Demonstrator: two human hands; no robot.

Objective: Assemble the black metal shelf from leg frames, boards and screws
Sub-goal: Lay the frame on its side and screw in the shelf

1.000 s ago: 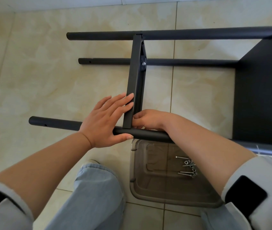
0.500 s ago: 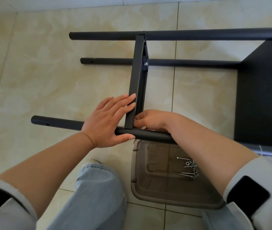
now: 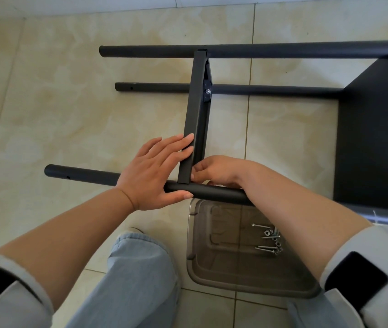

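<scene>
Pressing flat on board (image 3: 196, 114): left hand (image 3: 151, 171).

The shelf tubes (image 3: 235, 50) and the crossbar (image 3: 196, 110) are matte black, as is the board (image 3: 372, 138) at the right. A silver screw (image 3: 208, 91) shines on the crossbar's bracket. The floor (image 3: 70, 102) is cream tile with pale beige marbling and grey grout lines. The container (image 3: 247, 280) is smoky translucent grey, holding silver screws (image 3: 268, 240). The trousers (image 3: 131, 280) are light blue denim; the sleeves (image 3: 365, 256) are pale grey with black patches.
</scene>
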